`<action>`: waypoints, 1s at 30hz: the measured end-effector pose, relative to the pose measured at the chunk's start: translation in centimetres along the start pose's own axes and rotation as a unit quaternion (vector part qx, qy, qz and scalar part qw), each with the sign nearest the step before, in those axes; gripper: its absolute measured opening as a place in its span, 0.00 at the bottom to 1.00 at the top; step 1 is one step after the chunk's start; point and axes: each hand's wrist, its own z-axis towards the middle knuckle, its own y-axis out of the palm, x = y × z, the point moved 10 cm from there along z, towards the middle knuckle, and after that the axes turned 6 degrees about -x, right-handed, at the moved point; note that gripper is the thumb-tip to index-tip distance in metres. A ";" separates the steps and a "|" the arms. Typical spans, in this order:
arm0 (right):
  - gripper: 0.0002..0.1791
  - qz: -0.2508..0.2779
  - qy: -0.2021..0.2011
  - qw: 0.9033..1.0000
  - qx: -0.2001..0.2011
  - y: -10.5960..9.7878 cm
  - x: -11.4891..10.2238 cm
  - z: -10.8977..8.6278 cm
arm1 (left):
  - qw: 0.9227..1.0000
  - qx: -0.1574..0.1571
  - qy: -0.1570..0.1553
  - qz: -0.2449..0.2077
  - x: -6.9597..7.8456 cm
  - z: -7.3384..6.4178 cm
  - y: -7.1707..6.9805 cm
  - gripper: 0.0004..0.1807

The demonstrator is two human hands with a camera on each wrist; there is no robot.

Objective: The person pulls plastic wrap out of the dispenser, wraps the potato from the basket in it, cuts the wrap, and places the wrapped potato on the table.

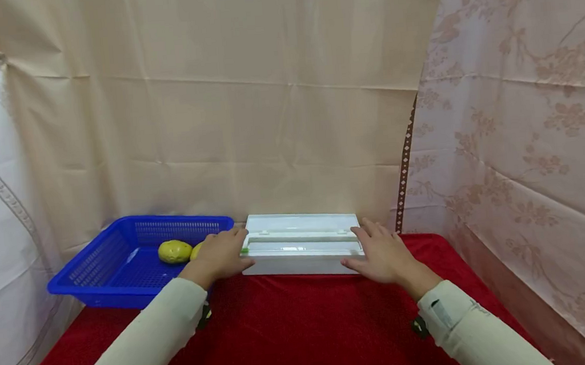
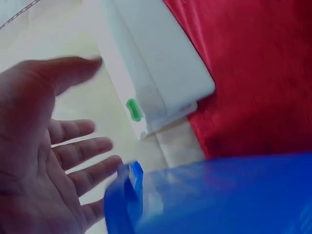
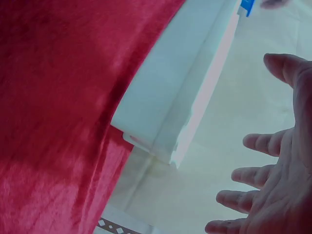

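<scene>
A long white plastic box lies along the far edge of the red cloth, its back panel raised and a lengthwise slot across its top. A small green piece shows near one end in the left wrist view. My left hand is at the box's left end with fingers spread, the thumb tip near the box edge. By the right end is my right hand, fingers straight and spread, apart from the box in the right wrist view. Neither hand holds anything.
To the left stands a blue plastic basket with a yellow fruit and part of another yellow piece behind the left hand. Red cloth covers the table. A beige curtain hangs right behind the box.
</scene>
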 end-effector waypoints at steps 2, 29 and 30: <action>0.47 0.007 -0.006 1.000 0.007 -0.1 0.0 0.2 | 1.000 -0.006 -0.007 -0.011 -0.1 0.2 0.3 0.38; 0.26 0.152 -0.002 0.986 0.064 0.3 1.8 1.8 | 0.982 0.107 0.012 -0.158 0.5 1.1 -0.2 0.17; 0.26 0.157 -0.004 0.985 0.069 0.3 1.8 1.9 | 0.980 0.110 0.012 -0.163 0.5 1.1 -0.1 0.18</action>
